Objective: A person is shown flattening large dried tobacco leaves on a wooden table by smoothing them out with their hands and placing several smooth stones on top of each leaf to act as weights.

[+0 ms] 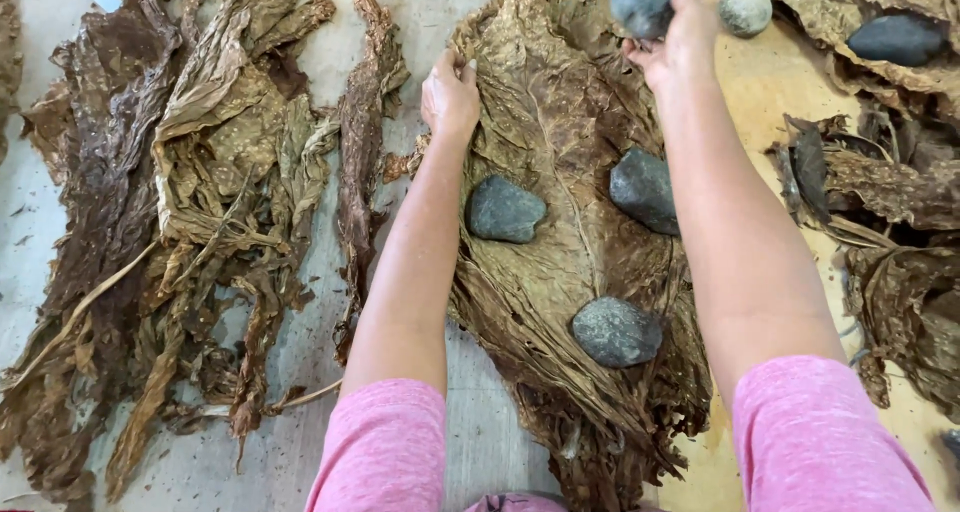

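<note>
So my right hand [678,44] is gripping a grey stone [645,0] over the big flattened leaf [560,122], while my left hand [450,97] is pressing flat, fingers spread, on its left edge; three stones [505,210] are sitting on it.

- at far left we see a heap of dark brown leaves [85,222], crumpled and lying lengthwise.
- just beside it lies a paler heap [225,172], with stems trailing toward the near edge.
- a twisted leaf [362,142] lies alone between that heap and the middle.
- the pale worktop [300,342] is strewn with leaf crumbs.
- a small light round stone [746,8] sits at the top, on bare tan board [760,82].
- a dark stone [897,39] rests on leaves in the top right corner.
- more curled leaves [900,262] are piled along the right edge.
</note>
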